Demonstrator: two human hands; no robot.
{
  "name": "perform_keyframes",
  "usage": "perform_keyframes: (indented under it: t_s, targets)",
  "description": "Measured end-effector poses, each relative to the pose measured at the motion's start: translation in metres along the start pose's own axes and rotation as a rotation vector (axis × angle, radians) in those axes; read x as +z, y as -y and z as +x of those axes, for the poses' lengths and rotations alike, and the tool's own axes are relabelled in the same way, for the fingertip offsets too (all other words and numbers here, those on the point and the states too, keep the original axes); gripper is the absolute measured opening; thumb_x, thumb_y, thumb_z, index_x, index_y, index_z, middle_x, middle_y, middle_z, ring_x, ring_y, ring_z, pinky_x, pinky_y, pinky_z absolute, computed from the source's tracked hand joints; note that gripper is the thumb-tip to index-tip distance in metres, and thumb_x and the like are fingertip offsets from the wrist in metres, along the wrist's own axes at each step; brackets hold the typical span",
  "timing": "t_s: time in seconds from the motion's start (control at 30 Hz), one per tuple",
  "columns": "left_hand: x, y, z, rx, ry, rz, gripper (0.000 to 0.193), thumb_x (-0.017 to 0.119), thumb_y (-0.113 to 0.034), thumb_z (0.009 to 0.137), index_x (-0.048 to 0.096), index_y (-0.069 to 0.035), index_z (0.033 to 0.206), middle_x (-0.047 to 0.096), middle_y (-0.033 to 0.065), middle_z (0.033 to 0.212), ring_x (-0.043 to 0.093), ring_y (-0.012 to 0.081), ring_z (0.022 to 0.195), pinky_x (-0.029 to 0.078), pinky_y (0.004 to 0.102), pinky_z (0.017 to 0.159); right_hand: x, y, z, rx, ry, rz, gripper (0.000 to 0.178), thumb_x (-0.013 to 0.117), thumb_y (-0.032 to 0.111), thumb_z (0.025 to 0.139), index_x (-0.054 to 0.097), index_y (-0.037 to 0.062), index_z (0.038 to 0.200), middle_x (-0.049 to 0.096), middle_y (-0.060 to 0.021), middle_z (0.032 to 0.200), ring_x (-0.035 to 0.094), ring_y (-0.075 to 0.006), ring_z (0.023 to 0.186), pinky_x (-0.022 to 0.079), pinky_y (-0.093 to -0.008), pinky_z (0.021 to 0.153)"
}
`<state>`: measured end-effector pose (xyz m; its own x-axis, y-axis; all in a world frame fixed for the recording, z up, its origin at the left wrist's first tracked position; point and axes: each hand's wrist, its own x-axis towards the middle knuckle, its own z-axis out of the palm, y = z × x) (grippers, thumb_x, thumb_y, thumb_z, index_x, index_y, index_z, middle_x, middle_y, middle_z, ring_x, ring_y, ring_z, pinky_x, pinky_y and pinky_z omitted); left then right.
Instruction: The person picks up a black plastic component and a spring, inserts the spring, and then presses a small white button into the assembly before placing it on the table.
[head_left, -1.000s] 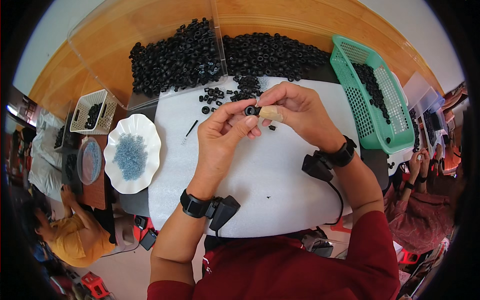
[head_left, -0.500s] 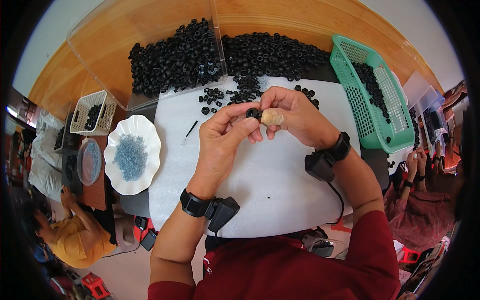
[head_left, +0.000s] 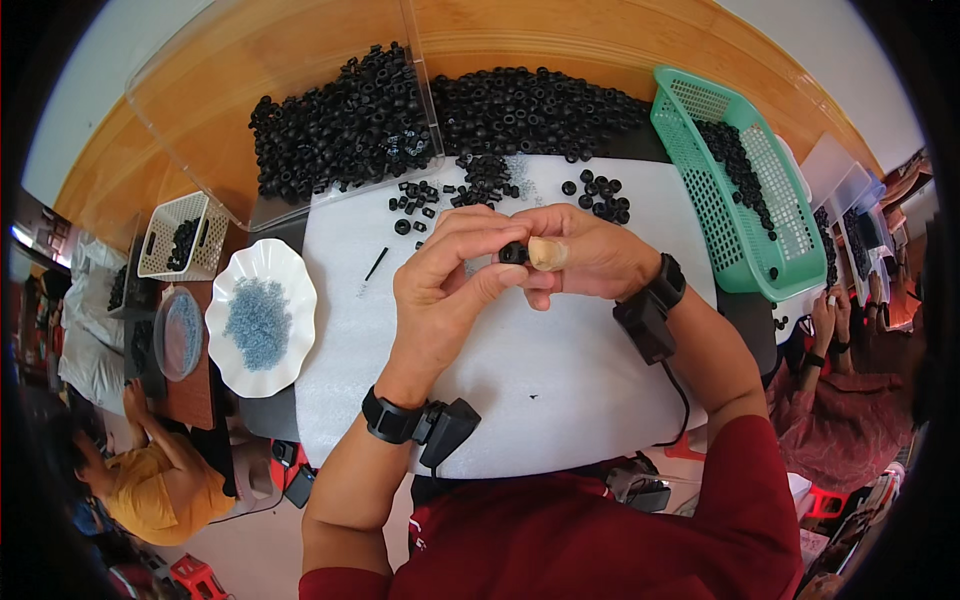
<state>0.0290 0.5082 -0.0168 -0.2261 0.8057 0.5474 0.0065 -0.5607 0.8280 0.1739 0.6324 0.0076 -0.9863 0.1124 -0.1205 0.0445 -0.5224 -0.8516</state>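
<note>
A small round black part with a hollow in its face [head_left: 513, 252] is pinched between the thumb and fingers of my left hand [head_left: 440, 268], above the white foam sheet [head_left: 430, 400]. My right hand [head_left: 600, 255] meets it from the other side. The right thumb wears a tan covering [head_left: 547, 254], its tip right beside the black part. The right fingers curl behind, so whether they also grip something there is hidden. Just beyond my hands lie small black pieces [head_left: 485, 180] and a group of round black parts [head_left: 605, 200].
A clear box [head_left: 435, 110] holds a heap of black parts; another heap [head_left: 540, 105] lies beside it. A green basket [head_left: 735, 265] stands right. Left are a white scalloped dish [head_left: 228, 345] of bluish bits, a cream basket [head_left: 150, 268] and a thin black stick [head_left: 376, 263]. People sit both sides.
Both hands have come slightly nearer to me with the black part. My right fingers have folded down behind it. More of the round black parts beyond my right hand now show.
</note>
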Motion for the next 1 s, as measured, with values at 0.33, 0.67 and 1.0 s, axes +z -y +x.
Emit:
perform_keyframes:
  t_s: [0.33,0.67,1.0]
  targets:
    - [0.002,-0.005,0.004,-0.024,-0.062,0.024,0.029,0.066,0.003,0.080,0.065,-0.002,0.108,0.063,0.0091,0.111,0.053,0.0220,0.109,0.041,0.0329,0.095,0.010,0.005,0.001,-0.028,0.003,0.040,0.025,0.058,0.028,0.094,0.058,0.0069,0.108,0.056,0.0027,0.090,0.052,-0.0051,0.075,0.053,-0.0279,0.069]
    - [0.000,-0.019,0.010,0.132,0.113,0.487,0.031,0.062,-0.003,0.082,0.063,-0.001,0.113,0.064,0.0137,0.114,0.056,0.0295,0.112,0.049,0.0346,0.089,0.002,0.007,-0.003,0.012,0.134,0.050,0.025,0.059,0.026,0.093,0.058,0.0054,0.108,0.056,0.0011,0.091,0.052,-0.0057,0.073,0.054,-0.0301,0.069]
    - [0.001,-0.014,0.006,0.171,0.024,0.525,0.030,0.062,0.002,0.081,0.063,0.002,0.111,0.064,0.0173,0.114,0.060,0.0312,0.111,0.049,0.0363,0.093,0.014,-0.003,0.001,-0.029,0.000,0.207,0.020,0.059,0.025,0.094,0.059,0.0119,0.108,0.055,0.0064,0.087,0.044,-0.0030,0.067,0.046,-0.0240,0.066]
